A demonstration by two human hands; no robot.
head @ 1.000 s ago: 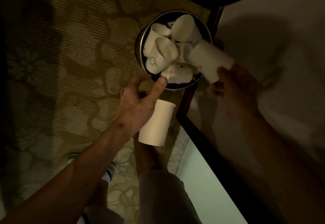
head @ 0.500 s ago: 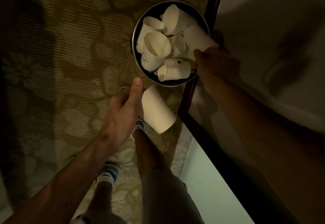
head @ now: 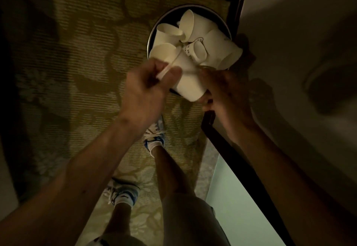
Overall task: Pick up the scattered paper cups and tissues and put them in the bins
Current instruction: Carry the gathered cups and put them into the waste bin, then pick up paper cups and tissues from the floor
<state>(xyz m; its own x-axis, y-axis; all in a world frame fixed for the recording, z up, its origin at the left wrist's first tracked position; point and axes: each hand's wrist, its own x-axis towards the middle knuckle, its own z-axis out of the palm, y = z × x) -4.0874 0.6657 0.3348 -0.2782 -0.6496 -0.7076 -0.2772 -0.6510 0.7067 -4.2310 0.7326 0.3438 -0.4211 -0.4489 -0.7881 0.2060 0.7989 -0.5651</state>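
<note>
Holding one paper cup (head: pixel 190 80) over the near edge of the bin (head: pixel 151 35), both hands on it. Cup is tilted: its long axis runs from the mouth, above the bin's near-left rim, to the base, just outside the near rim. Thumb and fingers of the left hand (head: pixel 145 91) pinch the mouth rim. The right hand (head: pixel 227 95) curls round the base end (dim light, so contact there is judged, not certain). Bin lies straight ahead of both hands, heaped above its rim with other cups (head: pixel 193 25), one overhanging the right rim. Judgement: the drop needs a hollow in the heap, or the cup rolls onto the carpet (head: pixel 77 71).
</note>
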